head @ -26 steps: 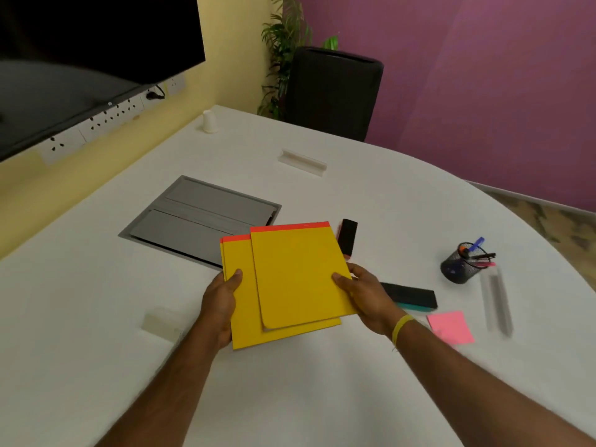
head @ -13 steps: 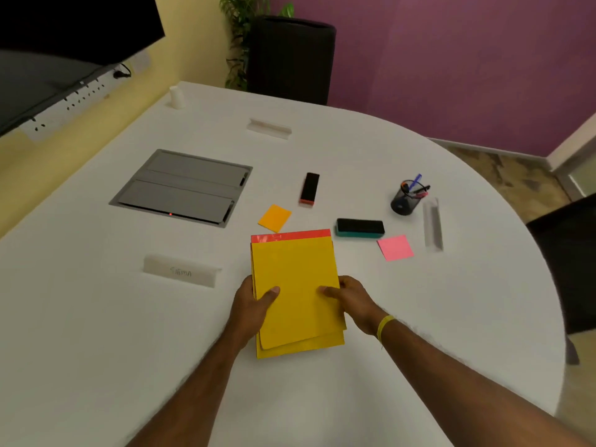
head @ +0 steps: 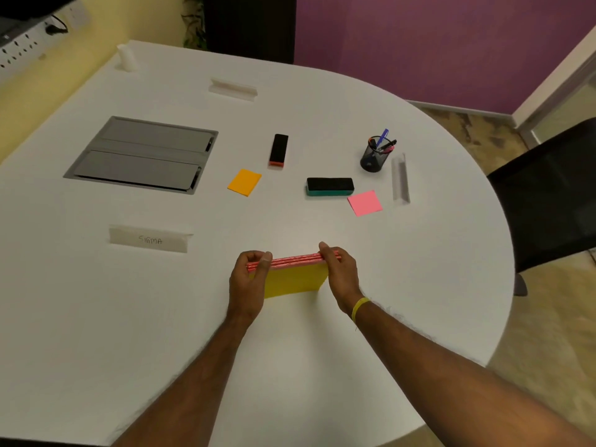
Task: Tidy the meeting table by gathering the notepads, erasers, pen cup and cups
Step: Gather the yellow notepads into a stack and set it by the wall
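Name card (head: 149, 242) reads "SIGMA"; hands grip notepads (head: 294, 279).

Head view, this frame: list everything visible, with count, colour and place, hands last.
Table: one, white, rounded, fills the view.
Notepads: stack, count unclear, yellow with red binding, stood on edge near centre.
Erasers: two; black on orange, centre; black on teal, to its right.
Pen cup: one, black mesh, holding pens, right.
Sticky pads: orange, centre; pink, right.
Name holders: three clear ones; near left, far, right.
Cup: one, white, far left.
Floor box lid: one, grey, set into table, left.
Chairs: two, black; far, right.
Left hand: grip on the stack's left end.
Right hand: grip on its right end.
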### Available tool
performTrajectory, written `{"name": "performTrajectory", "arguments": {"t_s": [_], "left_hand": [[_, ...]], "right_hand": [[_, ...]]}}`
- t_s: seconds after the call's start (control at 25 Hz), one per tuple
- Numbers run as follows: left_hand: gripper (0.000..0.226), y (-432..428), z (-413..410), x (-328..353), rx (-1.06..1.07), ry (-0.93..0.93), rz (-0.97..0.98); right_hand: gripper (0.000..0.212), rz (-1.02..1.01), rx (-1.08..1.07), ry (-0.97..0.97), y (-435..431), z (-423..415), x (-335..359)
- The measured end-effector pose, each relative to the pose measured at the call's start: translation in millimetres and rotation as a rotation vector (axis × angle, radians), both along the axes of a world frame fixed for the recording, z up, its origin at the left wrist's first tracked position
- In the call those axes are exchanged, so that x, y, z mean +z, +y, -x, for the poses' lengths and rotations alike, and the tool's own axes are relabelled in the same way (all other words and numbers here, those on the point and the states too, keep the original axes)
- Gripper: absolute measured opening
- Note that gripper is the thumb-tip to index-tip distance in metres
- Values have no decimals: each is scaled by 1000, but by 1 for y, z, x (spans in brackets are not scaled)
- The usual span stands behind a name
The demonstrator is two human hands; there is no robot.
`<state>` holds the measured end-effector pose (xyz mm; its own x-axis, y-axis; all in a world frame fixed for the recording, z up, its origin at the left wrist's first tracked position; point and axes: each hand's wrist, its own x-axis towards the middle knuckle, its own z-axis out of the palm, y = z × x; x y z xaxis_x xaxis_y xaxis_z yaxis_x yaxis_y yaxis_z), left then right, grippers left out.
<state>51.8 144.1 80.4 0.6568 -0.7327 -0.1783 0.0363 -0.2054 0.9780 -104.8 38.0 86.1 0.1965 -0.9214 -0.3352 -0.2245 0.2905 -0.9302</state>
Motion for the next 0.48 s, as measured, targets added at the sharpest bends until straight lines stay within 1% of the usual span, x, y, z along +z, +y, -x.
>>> {"name": "performTrajectory", "arguments": {"t_s": [0.08,0.16,0.24,0.32,0.36,0.4,0.48], "left_hand": [[19,-2,4,-2,36,0,-46],[24,-1,3,-5,36,2,-62],[28,3,0,-9,-11,-20,-56],[39,11,-3,-17,-98,-85,-81],[40,13,-5,-21,-127,-117,-99],[35,13,-7,-23,-132,-134,-107],[26,10,-8,-21,-121,-117,-87]], "right_hand": [[35,14,15,18,3,1,-2],[37,26,22,27,2,0,-3],[38,44,38,40,0,0,-1],[39,52,69,59,0,2,0],[40,49,90,68,0,3,0],[41,42,115,70,0,5,2],[45,6,165,38,-1,10,9]]}}
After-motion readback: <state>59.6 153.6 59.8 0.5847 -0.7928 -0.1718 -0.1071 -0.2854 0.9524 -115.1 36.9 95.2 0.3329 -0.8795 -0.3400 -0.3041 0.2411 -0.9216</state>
